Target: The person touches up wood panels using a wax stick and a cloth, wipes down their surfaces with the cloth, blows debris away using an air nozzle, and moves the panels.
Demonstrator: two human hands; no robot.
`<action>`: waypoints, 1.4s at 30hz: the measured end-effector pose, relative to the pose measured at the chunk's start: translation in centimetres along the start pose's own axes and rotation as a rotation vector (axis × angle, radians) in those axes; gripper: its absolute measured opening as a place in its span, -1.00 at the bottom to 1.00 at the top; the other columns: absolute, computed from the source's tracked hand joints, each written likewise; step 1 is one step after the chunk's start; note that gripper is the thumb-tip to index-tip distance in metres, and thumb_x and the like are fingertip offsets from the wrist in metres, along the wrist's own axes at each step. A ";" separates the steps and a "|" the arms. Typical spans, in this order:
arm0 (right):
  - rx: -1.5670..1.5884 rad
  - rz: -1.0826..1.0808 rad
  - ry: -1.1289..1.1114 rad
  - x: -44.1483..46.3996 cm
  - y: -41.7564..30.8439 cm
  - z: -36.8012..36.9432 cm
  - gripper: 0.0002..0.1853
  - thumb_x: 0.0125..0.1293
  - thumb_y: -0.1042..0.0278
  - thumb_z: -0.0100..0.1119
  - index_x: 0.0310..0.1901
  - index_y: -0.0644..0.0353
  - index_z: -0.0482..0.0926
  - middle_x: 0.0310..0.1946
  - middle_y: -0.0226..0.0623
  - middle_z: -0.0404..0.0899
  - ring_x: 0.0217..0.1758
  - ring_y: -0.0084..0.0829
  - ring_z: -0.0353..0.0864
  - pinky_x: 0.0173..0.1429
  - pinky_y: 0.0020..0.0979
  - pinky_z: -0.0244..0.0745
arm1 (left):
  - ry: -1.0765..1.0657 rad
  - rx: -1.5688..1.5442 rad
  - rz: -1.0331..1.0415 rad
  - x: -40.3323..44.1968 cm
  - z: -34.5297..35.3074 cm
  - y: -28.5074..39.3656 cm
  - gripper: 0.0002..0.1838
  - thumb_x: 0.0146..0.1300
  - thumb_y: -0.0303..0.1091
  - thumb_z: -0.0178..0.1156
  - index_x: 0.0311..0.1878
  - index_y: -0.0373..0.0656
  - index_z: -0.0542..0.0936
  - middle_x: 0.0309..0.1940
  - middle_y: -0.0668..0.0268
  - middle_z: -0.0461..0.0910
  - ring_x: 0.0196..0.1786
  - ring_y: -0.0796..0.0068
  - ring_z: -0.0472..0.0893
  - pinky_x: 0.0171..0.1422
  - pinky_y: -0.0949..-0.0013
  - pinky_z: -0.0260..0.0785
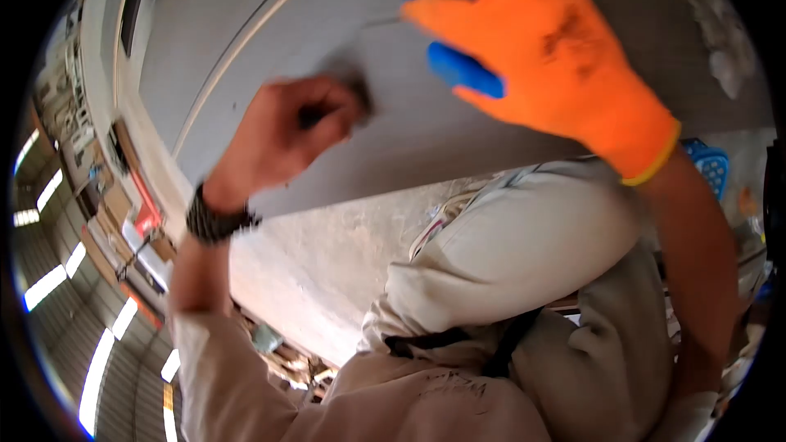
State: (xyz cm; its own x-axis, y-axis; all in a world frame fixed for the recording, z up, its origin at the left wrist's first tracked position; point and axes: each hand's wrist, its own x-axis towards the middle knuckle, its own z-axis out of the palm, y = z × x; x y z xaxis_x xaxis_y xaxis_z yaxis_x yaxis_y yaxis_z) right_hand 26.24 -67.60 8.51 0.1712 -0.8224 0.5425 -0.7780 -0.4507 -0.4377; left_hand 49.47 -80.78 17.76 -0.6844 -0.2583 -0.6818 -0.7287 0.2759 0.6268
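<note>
My left hand (286, 127), bare with a dark woven band at the wrist, is curled over a grey panel (393, 127). Its fingers close on something dark and blurred that I cannot make out. To the right, my right hand (540, 57) wears an orange glove with blue on the palm side. Its fingers are spread above the panel, and nothing shows between them. A thin light strip (254, 29) runs along the panel's far left part.
Below the panel lies a pale concrete floor (319, 262), with my bent leg (524, 237) close to the panel's edge. A blue perforated basket (710, 168) is at the right. Crumpled clear plastic (722, 65) lies at upper right. Assorted materials line the left.
</note>
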 end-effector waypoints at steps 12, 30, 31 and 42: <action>0.232 0.453 0.262 -8.7 -3.2 -16.2 -0.50 0.09 0.40 0.61 0.14 0.09 0.77 0.21 -0.16 0.66 0.12 -0.04 0.70 0.15 -0.10 0.63 | 0.427 -1.063 0.438 4.6 13.8 11.4 -0.69 0.68 -0.35 -0.03 -0.17 -0.34 0.57 -0.42 0.03 0.75 -0.54 0.54 0.56 -0.50 0.42 0.37; -0.215 1.352 0.541 -36.8 -12.6 -22.9 -0.46 0.53 0.38 0.21 0.47 0.40 0.48 0.55 -0.12 0.48 0.55 -0.18 0.53 0.62 -0.24 0.34 | -0.406 -0.925 0.265 17.9 37.8 30.8 -0.19 0.78 0.16 -0.08 0.62 -0.38 -0.06 0.16 -0.23 0.58 -0.26 0.20 0.70 -0.11 0.20 0.58; -0.214 1.322 0.562 -38.0 -13.5 -23.4 -0.44 0.52 0.34 0.23 0.47 0.41 0.46 0.55 -0.12 0.48 0.57 -0.17 0.53 0.62 -0.25 0.33 | -0.475 -0.905 0.221 18.2 37.4 31.6 -0.12 0.77 0.14 -0.07 0.67 -0.44 -0.14 0.21 -0.32 0.58 -0.28 0.12 0.71 -0.09 0.16 0.60; -0.590 1.455 0.168 -43.2 -2.0 -21.5 -0.35 0.39 0.72 0.25 0.53 0.26 0.49 0.46 -0.02 0.56 0.54 0.03 0.52 0.66 -0.05 0.35 | 0.624 0.455 0.702 11.7 7.3 17.8 -0.13 0.31 0.20 0.41 0.62 0.03 0.48 0.64 -0.18 0.28 0.71 -0.52 0.13 0.74 -0.45 0.05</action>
State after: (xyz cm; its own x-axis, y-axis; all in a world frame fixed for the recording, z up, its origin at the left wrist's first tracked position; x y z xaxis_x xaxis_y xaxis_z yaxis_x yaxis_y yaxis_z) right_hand 7.41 -23.64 1.40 -0.9370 -0.3491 0.0112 -0.3334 0.8846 -0.3259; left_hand 28.72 -72.12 18.18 -0.9365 -0.3017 0.1785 -0.1716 0.8385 0.5171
